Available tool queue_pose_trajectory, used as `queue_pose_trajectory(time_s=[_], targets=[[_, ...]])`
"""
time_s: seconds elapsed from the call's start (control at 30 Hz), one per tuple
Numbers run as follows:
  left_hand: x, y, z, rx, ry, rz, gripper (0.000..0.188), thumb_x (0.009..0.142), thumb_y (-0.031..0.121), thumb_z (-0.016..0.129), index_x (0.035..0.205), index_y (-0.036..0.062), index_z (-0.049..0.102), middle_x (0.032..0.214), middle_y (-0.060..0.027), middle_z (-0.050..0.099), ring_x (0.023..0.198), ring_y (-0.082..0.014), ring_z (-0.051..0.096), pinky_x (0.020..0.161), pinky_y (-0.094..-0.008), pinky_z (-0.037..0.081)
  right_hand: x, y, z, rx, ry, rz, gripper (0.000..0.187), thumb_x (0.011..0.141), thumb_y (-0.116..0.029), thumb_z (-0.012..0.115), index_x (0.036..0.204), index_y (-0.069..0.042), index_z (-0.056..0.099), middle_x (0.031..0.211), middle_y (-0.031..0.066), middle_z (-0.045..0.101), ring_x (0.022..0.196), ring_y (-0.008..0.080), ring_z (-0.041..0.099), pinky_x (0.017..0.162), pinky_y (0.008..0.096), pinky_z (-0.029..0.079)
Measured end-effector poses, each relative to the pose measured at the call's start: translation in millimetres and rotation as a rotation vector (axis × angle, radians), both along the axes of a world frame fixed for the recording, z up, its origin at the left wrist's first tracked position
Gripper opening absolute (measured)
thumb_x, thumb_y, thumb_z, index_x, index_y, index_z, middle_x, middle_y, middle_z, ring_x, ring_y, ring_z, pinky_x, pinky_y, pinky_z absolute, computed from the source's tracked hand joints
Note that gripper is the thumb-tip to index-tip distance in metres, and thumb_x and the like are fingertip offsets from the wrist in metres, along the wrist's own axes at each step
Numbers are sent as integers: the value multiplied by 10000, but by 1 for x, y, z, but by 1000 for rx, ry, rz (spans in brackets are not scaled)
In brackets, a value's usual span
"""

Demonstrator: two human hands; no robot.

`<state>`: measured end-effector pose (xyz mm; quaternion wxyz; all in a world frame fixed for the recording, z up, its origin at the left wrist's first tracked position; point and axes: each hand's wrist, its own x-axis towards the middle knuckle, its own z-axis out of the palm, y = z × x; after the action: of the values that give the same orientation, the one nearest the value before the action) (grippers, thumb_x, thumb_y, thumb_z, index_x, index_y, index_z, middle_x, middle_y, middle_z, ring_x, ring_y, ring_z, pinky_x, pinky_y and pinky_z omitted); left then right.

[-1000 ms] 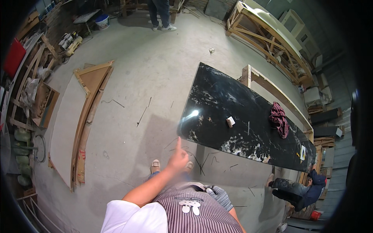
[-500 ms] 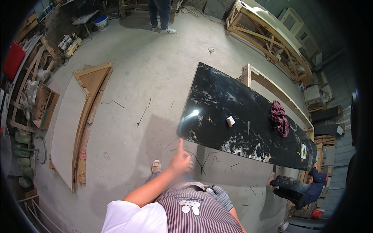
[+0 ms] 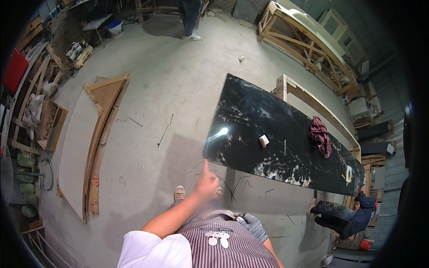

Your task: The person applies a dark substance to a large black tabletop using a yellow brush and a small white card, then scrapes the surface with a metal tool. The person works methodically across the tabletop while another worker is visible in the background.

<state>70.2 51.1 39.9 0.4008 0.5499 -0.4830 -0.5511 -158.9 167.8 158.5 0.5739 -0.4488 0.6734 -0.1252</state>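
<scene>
A far person's legs (image 3: 191, 20) shifted right; left hand (image 3: 206, 183) points one finger (image 3: 205, 167) beside black slab (image 3: 250, 123); right hand's (image 3: 253, 226) grip unclear.

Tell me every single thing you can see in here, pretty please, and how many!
slab: one, black with white patches, right of centre
small block: one, whitish and brown, on the slab
cloth: one, dark red checked, on the slab
bucket: one, white and blue, top left
wood-edged board: one, pale grey, left floor
standing person: one, dark trousers, top
bending person: one, dark clothes, lower right
floor strips: several, dark, scattered
wall clutter: too dim to count
apron: one, striped, bottom
shoes: two, beige, below the slab's corner
left hand: one, bare, finger at the slab's corner
right hand: one, grey-gloved, by the apron
</scene>
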Motion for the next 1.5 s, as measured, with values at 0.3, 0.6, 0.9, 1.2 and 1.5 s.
queue_pose_trajectory(time_s=[0.3, 0.6, 0.9, 1.2, 1.5], targets=[[-2, -4, -12, 45, 0, 36, 953, 920, 87, 610, 1563, 18, -90, 923, -78, 685, 759, -106, 612, 716, -287, 524, 3, 3, -3, -46, 40, 18, 312, 974, -268, 590, 1162, -38, 686, 1022, 203, 707, 938, 321, 689, 857, 368, 523], [13, -1, 70, 269, -101, -643, 209, 906, 134, 675, 1051, -17, 682, 888, -60, 701, 798, -103, 640, 743, -279, 541, 13, 1, 4, -50, 113, 43, 335, 957, -329, 596, 1098, -40, 691, 1002, 207, 699, 937, 389, 660, 843, 426, 526], [37, 58, -42, 268, -155, -691, 350, 814, 297, 748, 981, -2, 676, 910, -174, 715, 821, -297, 686, 762, -402, 541, 18, 20, 4, 2, 52, -65, 292, 960, -277, 587, 1135, -70, 698, 1025, 205, 701, 953, 373, 663, 878, 413, 525], [-7, 35, 26, 262, -253, -657, 205, 822, 168, 818, 810, 18, 679, 729, -26, 682, 647, -72, 602, 587, -246, 505, -27, 16, 3, -159, 81, -45, 293, 976, -270, 550, 1172, -107, 694, 1067, 150, 706, 1005, 341, 661, 920, 396, 520], [-99, 0, 54, 242, -242, -737, 295, 886, 267, 770, 756, 32, 648, 688, -2, 648, 607, -65, 553, 549, -253, 459, -93, 25, -5, -360, 123, -165, 296, 982, -286, 545, 1174, -130, 708, 1096, 131, 712, 1017, 301, 677, 931, 379, 525]])
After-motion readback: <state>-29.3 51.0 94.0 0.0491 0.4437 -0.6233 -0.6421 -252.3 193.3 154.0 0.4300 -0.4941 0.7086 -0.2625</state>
